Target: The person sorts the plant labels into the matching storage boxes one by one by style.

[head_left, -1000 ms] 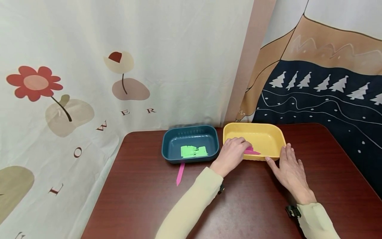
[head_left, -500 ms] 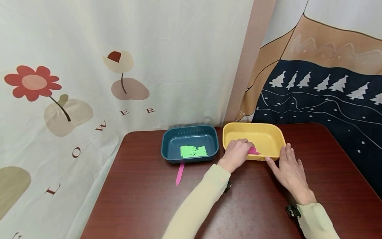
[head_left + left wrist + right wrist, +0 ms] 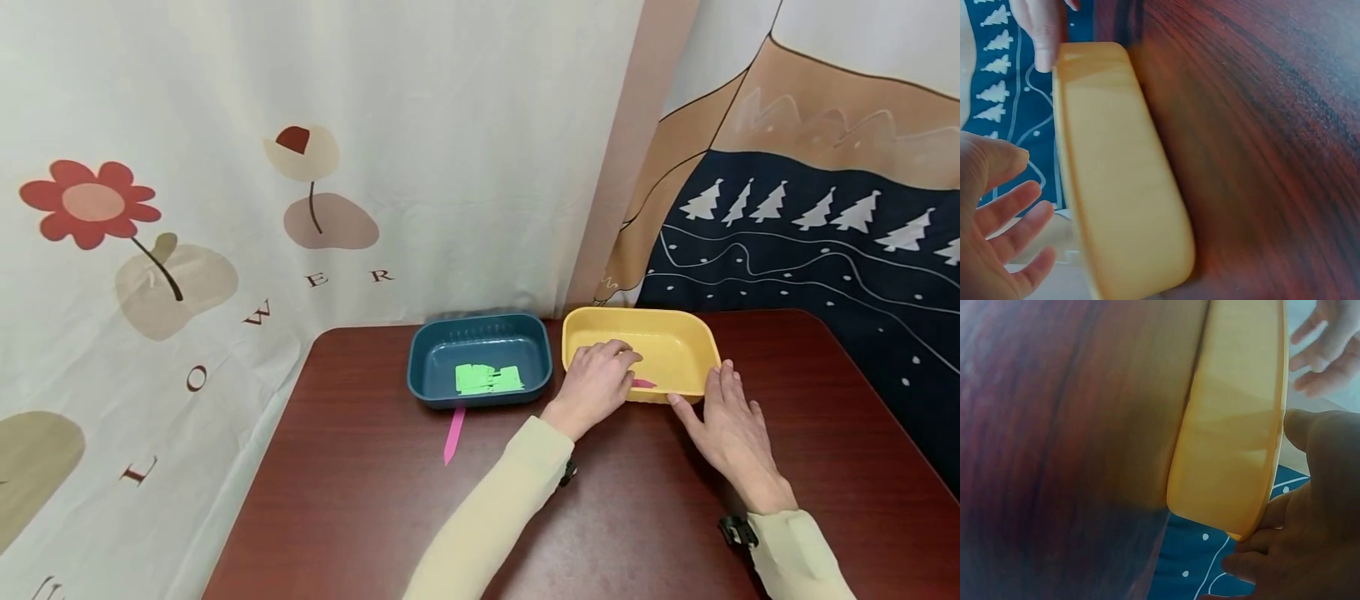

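Observation:
A yellow tray (image 3: 675, 354) stands at the back of the table, with a flat, pointed pink strip (image 3: 643, 383) in it by the front wall. My left hand (image 3: 596, 379) is over the tray's front left part and hides some of the inside. In the left wrist view its fingers (image 3: 1019, 231) are loosely spread, with nothing between them. My right hand (image 3: 731, 425) rests at the tray's front right corner. Its thumb (image 3: 1300, 428) touches the front rim, and its fairly straight fingers lie along the right side.
Left of the yellow tray stands a dark blue tray (image 3: 442, 367) with several bright green pieces (image 3: 487, 379) in it. A pink pointed strip (image 3: 453, 435) pokes out at its front edge onto the brown table (image 3: 360, 500). Printed curtains (image 3: 465, 167) hang right behind the table.
My left hand has shifted slightly right, and its fingers have risen and spread off the pink strips in the yellow tray. Less pink shows beside it. My right hand stays put.

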The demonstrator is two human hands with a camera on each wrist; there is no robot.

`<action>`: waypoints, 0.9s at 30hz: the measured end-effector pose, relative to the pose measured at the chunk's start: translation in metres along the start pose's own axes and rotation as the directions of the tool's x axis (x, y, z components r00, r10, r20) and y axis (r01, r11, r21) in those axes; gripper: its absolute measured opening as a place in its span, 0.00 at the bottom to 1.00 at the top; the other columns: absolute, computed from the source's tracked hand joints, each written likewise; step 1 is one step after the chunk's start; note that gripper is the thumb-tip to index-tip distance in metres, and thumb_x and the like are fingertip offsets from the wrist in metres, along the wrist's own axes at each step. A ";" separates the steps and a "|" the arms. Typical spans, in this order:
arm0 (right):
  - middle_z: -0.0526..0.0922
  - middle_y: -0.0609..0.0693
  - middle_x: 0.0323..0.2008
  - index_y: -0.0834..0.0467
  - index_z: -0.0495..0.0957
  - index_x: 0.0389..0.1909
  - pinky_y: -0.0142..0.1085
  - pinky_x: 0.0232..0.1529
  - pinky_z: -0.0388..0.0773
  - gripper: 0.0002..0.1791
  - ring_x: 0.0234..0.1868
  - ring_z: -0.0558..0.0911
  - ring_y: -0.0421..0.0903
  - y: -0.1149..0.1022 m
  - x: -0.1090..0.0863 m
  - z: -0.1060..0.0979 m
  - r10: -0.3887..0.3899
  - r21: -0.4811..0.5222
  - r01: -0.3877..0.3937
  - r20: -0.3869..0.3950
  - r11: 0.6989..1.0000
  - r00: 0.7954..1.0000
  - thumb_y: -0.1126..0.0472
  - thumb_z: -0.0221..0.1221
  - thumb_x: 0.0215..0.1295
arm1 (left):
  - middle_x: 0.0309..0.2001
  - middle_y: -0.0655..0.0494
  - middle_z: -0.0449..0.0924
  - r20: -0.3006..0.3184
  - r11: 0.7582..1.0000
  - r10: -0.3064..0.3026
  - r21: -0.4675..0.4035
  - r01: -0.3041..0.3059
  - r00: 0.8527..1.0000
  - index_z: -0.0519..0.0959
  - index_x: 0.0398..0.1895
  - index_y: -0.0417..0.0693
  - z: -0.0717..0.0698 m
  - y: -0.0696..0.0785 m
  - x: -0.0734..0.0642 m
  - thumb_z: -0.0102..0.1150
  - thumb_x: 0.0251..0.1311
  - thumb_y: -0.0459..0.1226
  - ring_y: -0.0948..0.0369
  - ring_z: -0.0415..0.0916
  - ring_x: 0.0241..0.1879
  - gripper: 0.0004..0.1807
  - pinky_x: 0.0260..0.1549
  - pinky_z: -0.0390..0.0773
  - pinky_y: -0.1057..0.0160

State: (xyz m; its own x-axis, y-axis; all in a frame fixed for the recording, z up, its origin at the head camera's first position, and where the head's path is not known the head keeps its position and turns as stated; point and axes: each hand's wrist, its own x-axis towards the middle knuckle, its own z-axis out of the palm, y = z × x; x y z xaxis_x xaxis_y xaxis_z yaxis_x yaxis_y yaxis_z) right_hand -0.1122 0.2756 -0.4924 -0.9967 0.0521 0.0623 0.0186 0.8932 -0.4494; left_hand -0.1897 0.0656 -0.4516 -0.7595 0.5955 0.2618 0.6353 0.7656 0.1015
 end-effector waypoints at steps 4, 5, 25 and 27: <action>0.36 0.78 0.77 0.79 0.42 0.77 0.78 0.66 0.47 0.55 0.77 0.44 0.76 0.000 0.000 0.000 0.001 0.006 -0.001 0.001 1.000 1.000 0.33 0.45 0.78 | 0.60 0.60 0.81 -0.032 0.999 0.040 0.020 -0.039 0.999 0.84 0.61 0.58 -0.012 0.001 -0.009 0.60 0.73 0.48 0.61 0.78 0.58 0.18 0.61 0.75 0.56; 0.36 0.78 0.77 0.79 0.41 0.77 0.78 0.66 0.47 0.55 0.77 0.43 0.76 0.000 0.000 0.001 0.001 0.006 -0.001 0.001 1.000 1.000 0.33 0.45 0.78 | 0.60 0.60 0.81 -0.043 0.998 0.051 0.032 -0.049 0.998 0.84 0.61 0.58 -0.015 0.001 -0.011 0.59 0.74 0.50 0.61 0.78 0.58 0.18 0.61 0.74 0.56; 0.35 0.77 0.78 0.78 0.40 0.77 0.77 0.67 0.45 0.55 0.78 0.43 0.75 0.001 -0.001 0.000 0.014 0.004 -0.014 0.013 1.000 1.000 0.33 0.45 0.78 | 0.74 0.55 0.70 -0.112 0.992 0.115 0.069 -0.108 0.987 0.76 0.70 0.57 -0.057 -0.017 -0.079 0.51 0.73 0.62 0.56 0.65 0.73 0.32 0.73 0.59 0.42; 0.34 0.76 0.78 0.78 0.39 0.77 0.76 0.68 0.44 0.55 0.78 0.42 0.75 0.001 -0.001 0.000 0.014 0.005 -0.014 0.021 1.000 1.000 0.33 0.45 0.78 | 0.75 0.54 0.68 -0.091 0.989 0.125 0.086 -0.117 0.988 0.75 0.72 0.56 -0.057 -0.019 -0.087 0.49 0.73 0.63 0.55 0.64 0.74 0.33 0.74 0.57 0.41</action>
State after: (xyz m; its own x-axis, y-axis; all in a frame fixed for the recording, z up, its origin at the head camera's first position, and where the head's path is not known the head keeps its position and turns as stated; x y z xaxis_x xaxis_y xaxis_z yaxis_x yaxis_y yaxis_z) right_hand -0.1115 0.2764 -0.4928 -0.9977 0.0557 0.0374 0.0327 0.8902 -0.4544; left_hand -0.1277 -0.0145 -0.4212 -0.6585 0.6616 0.3587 0.7051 0.7089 -0.0131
